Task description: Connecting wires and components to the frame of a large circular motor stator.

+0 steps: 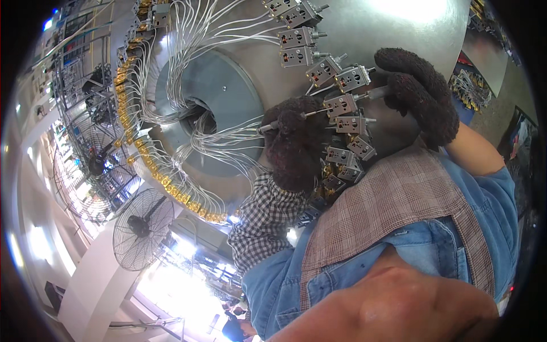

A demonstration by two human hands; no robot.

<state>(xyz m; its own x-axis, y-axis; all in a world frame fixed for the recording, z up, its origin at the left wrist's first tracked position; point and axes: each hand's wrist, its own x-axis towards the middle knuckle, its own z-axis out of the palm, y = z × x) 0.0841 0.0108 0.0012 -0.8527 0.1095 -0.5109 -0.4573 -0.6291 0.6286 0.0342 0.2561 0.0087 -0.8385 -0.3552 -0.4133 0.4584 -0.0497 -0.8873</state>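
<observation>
My left hand (pixel 293 142), in a dark brown fuzzy glove, is closed round a slim screwdriver-like tool (pixel 311 114). The tool's thin shaft reaches the side of a small metal switch box (pixel 341 106) on the round metal table (pixel 376 28). My right hand (pixel 424 97), gloved alike, pinches a greyish cylindrical piece (pixel 376 92) at the shaft end of that same box. Just below it lies another metal box (pixel 348 124). More such boxes with threaded shafts stand in a curved row along the table, beside both hands.
Bundles of thin silvery-white tubes (pixel 228 139) run from the boxes into the hole of a grey centre disc (pixel 239 85). Brass-coloured fittings (pixel 165 182) line the table's left rim. A caged fan (pixel 142 228) stands beyond it. At right are more tubes with brass ends (pixel 472 91).
</observation>
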